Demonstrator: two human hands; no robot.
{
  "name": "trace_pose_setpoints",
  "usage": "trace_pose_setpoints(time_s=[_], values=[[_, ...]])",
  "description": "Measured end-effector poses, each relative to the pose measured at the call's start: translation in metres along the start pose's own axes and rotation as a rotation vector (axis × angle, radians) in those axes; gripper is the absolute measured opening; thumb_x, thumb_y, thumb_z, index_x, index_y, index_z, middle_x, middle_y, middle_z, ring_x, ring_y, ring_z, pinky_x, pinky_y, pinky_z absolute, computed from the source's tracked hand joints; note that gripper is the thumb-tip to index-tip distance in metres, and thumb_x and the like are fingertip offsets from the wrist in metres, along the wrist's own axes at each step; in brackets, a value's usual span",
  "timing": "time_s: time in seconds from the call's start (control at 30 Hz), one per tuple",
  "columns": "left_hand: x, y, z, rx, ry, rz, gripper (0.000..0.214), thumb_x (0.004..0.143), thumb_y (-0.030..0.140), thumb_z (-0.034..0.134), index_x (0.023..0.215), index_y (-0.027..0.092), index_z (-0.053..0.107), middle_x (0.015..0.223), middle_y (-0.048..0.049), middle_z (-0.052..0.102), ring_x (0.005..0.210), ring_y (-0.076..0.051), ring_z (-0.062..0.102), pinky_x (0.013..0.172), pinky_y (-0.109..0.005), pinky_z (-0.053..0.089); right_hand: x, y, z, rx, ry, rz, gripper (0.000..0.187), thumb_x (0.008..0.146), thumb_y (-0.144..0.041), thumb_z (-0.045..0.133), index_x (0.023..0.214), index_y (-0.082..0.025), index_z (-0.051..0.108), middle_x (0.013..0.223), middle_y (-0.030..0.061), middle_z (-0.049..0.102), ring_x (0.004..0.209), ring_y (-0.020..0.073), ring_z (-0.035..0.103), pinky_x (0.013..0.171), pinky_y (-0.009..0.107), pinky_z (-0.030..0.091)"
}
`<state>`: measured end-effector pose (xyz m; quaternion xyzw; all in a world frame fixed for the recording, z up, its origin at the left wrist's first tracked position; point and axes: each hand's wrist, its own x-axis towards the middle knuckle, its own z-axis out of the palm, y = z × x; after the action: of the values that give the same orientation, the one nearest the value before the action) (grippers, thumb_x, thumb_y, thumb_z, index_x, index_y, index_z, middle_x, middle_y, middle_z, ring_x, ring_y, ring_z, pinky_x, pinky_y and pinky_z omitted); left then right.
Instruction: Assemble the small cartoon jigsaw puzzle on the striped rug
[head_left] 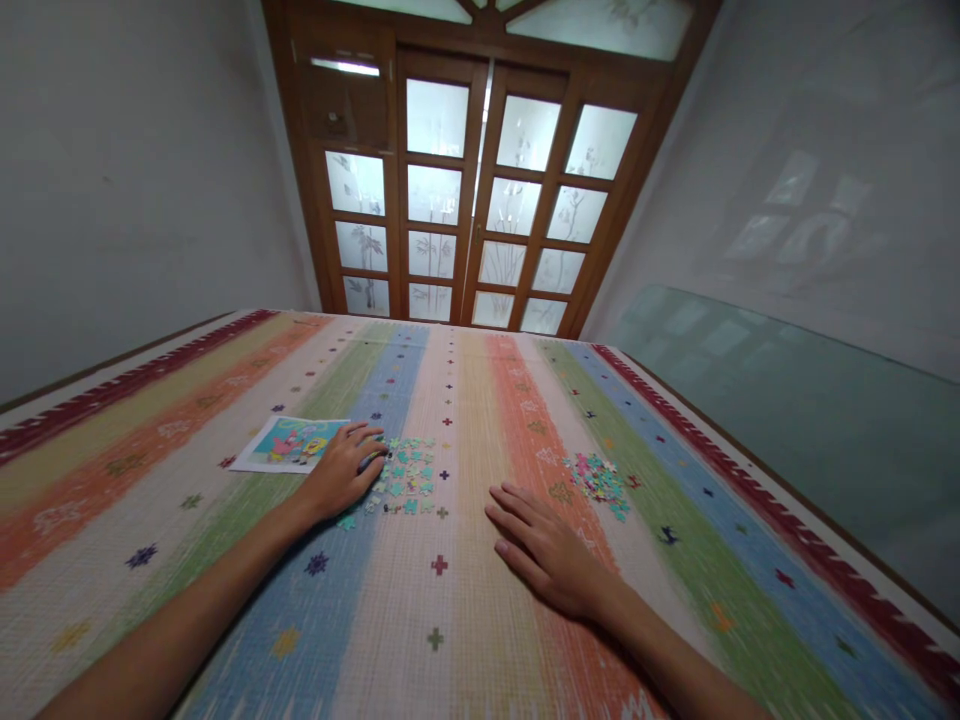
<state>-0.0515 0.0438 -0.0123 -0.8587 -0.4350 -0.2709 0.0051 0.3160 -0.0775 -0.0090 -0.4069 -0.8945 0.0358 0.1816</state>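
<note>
Many puzzle pieces lie at 11 o'clock by your left hand, its grip impossible to tell; another heap sits at 1, past your released right hand. Marks atop the picture sheet are unreadable; beyond the striped table, doors stand at 12.

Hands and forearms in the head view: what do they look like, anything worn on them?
The left hand and right hand are ungloved; the left forearm and right forearm look slim, with no sleeves, watch or bracelet visible.
</note>
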Motion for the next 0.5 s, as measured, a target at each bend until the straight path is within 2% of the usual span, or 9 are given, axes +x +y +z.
trace_pose_setpoints(time_s=[0.2,0.37,0.5], values=[[0.0007,-0.0029,-0.0077,0.014,0.038,-0.075,0.031,0.094,0.035,0.049,0.099,0.020,0.076,0.122,-0.0128,0.070,0.125,-0.036,0.053,0.109,-0.059,0.043,-0.0006,0.0000,0.0003,-0.001,-0.010,0.009,0.046,0.107,-0.034,0.046,0.148,-0.017,0.057,0.156,0.0135,0.052,0.149,0.0294,0.044,0.122,0.055,0.040],[-0.0008,-0.0089,-0.0084,-0.005,0.045,-0.062,0.030,0.093,0.036,0.051,0.093,0.020,0.077,0.114,-0.0114,0.073,0.120,-0.034,0.055,0.106,-0.058,0.046,-0.0006,-0.0005,-0.0014,0.001,-0.026,0.011,0.046,0.107,-0.034,0.045,0.148,-0.017,0.057,0.157,0.0137,0.051,0.149,0.0300,0.044,0.122,0.056,0.040],[0.0003,-0.0072,-0.0092,-0.034,0.049,-0.064,0.032,0.094,0.039,0.051,0.094,0.020,0.078,0.110,-0.0113,0.073,0.118,-0.034,0.055,0.105,-0.057,0.046,-0.0004,-0.0002,-0.0015,0.026,-0.007,0.009,0.045,0.107,-0.034,0.046,0.149,-0.021,0.057,0.156,0.0123,0.053,0.149,0.0291,0.044,0.122,0.055,0.039]])
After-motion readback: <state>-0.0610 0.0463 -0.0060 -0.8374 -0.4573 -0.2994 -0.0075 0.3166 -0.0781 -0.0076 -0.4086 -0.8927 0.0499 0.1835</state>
